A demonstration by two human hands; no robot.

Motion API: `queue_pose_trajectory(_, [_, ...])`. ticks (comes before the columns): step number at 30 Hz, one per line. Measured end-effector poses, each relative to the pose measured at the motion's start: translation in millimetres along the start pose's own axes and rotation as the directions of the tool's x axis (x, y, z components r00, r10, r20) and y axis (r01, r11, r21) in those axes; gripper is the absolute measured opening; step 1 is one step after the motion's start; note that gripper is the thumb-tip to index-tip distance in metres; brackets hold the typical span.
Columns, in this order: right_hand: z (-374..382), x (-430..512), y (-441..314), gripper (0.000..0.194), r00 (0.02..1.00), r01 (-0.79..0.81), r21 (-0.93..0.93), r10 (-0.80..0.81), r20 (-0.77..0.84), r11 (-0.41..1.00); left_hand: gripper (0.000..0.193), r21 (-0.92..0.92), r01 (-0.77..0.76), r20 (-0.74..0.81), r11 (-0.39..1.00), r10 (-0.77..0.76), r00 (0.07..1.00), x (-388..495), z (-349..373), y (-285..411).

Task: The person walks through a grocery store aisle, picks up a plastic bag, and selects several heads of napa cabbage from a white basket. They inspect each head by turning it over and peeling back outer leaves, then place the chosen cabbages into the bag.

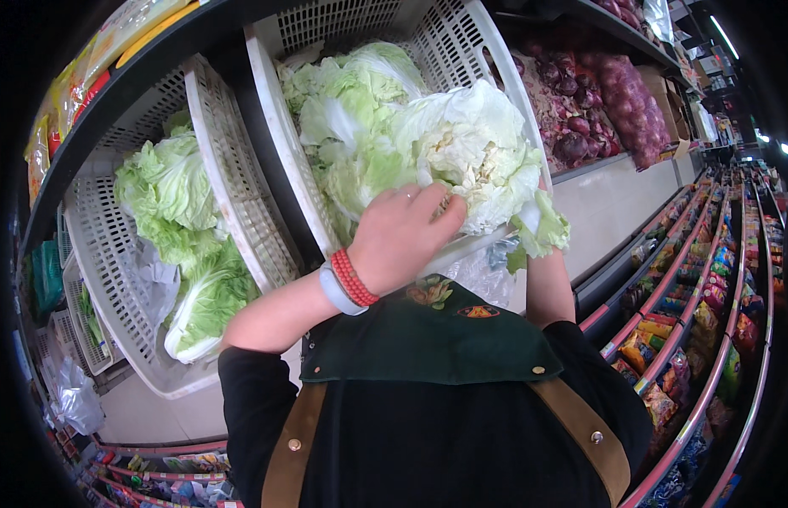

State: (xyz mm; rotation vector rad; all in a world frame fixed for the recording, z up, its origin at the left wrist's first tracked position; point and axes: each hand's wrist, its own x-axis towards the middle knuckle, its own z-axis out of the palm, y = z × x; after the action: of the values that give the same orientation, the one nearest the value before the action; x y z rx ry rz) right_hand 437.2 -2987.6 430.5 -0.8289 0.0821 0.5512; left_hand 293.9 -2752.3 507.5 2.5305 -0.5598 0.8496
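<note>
A pale head of lettuce (479,146) with browned, ragged leaves at its centre is tilted up over the near right part of a white plastic crate (276,136). My left hand (409,232), with a red beaded bracelet and a pale wristband at its wrist, has its fingers curled into the leaves at the head's lower left; the fingertips are partly hidden. My right hand (543,184) is behind the right side of this head and holds it; nearly all of that hand is hidden. More leafy green heads (362,95) lie in the crate beyond.
Left of it, a second white crate (108,286) holds leafy heads (178,190) and a clear plastic bag (146,279). Red onions (571,140), some in a mesh sack (632,108), lie at upper right. Shelves of packaged goods (660,330) run along the right. A dark shelf edge (114,89) crosses the upper left.
</note>
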Motion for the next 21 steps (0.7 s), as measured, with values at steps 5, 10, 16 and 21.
queue_pose_trajectory(5, [14,-17,-3,0.039,1.0,0.002,0.0,-0.002,-0.001,1.0,0.021,-0.088,0.014,0.085,0.996,-0.007,0.996,8,-8,-1])
queue_pose_trajectory(10, [46,-24,-12,0.038,0.998,-0.027,-0.119,0.034,0.052,0.992,0.035,-0.33,0.019,0.202,0.944,0.051,0.978,26,0,-26])
queue_pose_trajectory(16, [34,-6,-19,0.031,0.995,-0.054,-0.235,0.071,0.066,0.971,0.05,-0.443,0.241,0.161,0.863,-0.188,0.969,37,-7,-22])
queue_pose_trajectory(21, [-14,8,-25,0.036,0.987,0.134,-0.552,-0.062,0.148,0.823,0.064,-0.379,0.242,0.266,0.893,-0.145,0.953,38,-10,-23])
